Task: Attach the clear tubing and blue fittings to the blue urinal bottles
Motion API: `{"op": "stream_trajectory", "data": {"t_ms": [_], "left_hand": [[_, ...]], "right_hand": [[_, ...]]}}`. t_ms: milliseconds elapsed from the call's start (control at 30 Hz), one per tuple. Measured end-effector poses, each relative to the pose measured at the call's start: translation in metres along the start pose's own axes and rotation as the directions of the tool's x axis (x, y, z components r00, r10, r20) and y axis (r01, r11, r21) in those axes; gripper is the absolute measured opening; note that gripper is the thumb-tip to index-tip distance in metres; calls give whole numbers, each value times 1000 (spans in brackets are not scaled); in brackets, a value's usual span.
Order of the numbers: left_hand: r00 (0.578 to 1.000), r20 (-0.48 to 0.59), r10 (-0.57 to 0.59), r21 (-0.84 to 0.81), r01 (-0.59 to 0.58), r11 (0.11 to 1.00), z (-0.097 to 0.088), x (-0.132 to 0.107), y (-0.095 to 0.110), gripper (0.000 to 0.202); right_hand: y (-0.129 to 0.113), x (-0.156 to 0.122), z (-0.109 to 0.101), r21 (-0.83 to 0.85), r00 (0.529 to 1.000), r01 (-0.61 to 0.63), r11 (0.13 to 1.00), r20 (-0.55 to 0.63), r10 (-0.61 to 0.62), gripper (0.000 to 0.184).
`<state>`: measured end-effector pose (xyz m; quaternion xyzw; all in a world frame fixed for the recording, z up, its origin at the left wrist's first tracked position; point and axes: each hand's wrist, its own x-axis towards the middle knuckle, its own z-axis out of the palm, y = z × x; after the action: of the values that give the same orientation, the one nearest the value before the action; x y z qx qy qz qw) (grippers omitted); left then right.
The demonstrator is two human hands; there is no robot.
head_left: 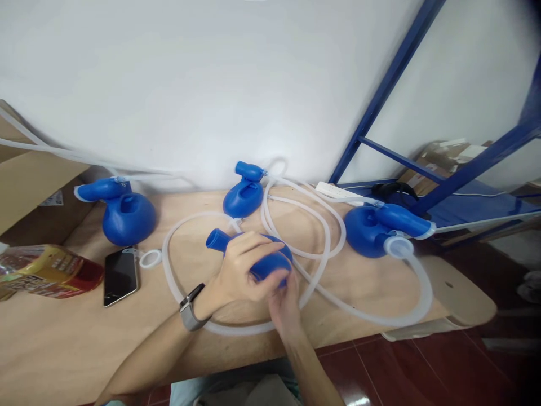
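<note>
In the middle of the table, a blue plastic urinal bottle (270,265) lies in my two hands, its open neck pointing to the left. My left hand (243,268), with a watch at the wrist, wraps over the bottle with fingers and thumb. At the bottle's near right end, my right hand (285,304) grips it from below; its fingers are partly hidden. A translucent hose (169,262) loops around the bottle and under my left wrist. Just behind stands a second blue bottle (243,198), with a hose joined to its neck.
More blue bottles stand left (129,217) and right (366,231), with hoses. A phone (120,277), white ring cap (150,259) and drink bottle (51,270) lie at left, near a cardboard box (38,186). A power strip (339,193) and blue metal frame (380,96) are at right.
</note>
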<state>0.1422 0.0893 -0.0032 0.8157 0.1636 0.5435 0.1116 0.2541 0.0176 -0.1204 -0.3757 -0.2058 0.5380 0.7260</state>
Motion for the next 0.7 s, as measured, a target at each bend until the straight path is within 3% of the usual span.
{"op": "stream_trajectory", "data": {"t_ms": [100, 200, 367, 533, 600, 700], "left_hand": [[997, -42, -67, 110, 72, 991, 3, -4, 4, 24], [998, -1, -66, 151, 66, 986, 0, -2, 3, 22], [981, 28, -192, -8, 192, 981, -5, -3, -8, 18], [920, -10, -391, -135, 386, 912, 1, -16, -12, 45], [919, 8, -393, -110, 392, 914, 5, -21, -12, 53], [933, 29, -358, -80, 359, 930, 7, -23, -11, 41]], "right_hand": [[-4, -3, 6, 4, 997, 69, 998, -33, -69, 58], [-8, -2, 8, -14, 995, 95, 995, -29, -96, 57], [-9, -1, 9, -69, 990, 132, 989, -38, -135, 57], [-8, -3, 7, -104, 982, 163, 981, -81, -172, 55], [-10, -4, 7, -117, 979, 182, 976, -76, -191, 51], [-14, -4, 7, -183, 969, 228, 956, -56, -242, 47]]}}
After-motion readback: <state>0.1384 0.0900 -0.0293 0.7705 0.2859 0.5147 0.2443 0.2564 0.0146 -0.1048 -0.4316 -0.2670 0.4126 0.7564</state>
